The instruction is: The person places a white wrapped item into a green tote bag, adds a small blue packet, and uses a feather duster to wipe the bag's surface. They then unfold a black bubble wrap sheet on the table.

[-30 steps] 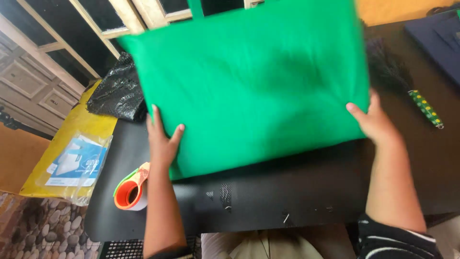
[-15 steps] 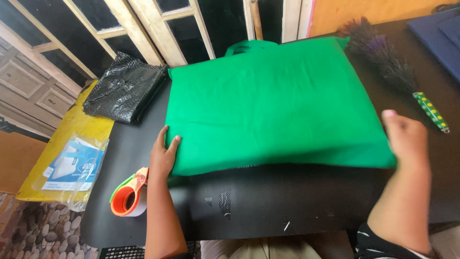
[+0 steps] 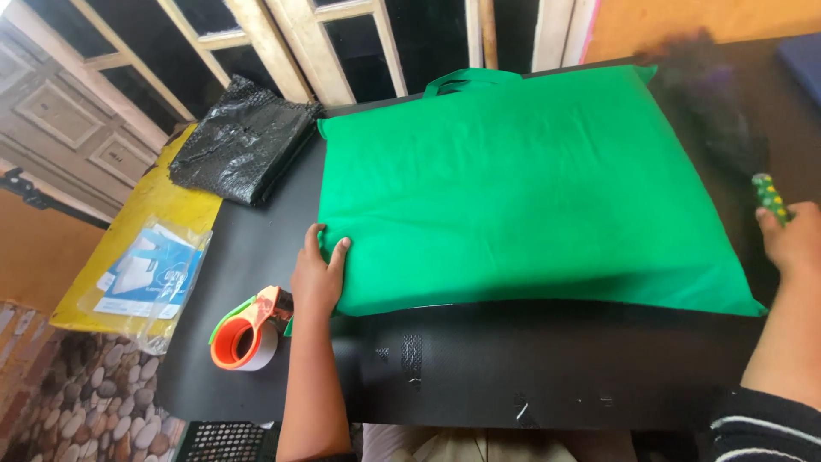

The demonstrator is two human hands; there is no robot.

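Left hand [image 3: 318, 275]: flat, fingers released, pressing the green bag's [image 3: 530, 188] near-left corner on the counter [image 3: 479, 376]
Right hand [image 3: 791, 244]: off the bag's right edge by a green stick [image 3: 770, 197]; grip state I cannot tell
Advice: press evenly; smooth outward

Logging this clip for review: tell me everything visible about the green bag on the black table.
The green bag is a large, plain tote that looks like non-woven fabric, with a loop handle at its far edge. It lies flat and looks empty, smooth apart from faint creases, covering most of the black table. The left hand rests on its near left corner, fingers on the fabric. The right hand is just off its right edge, not clearly touching. A black plastic bag lies beside its far left corner.
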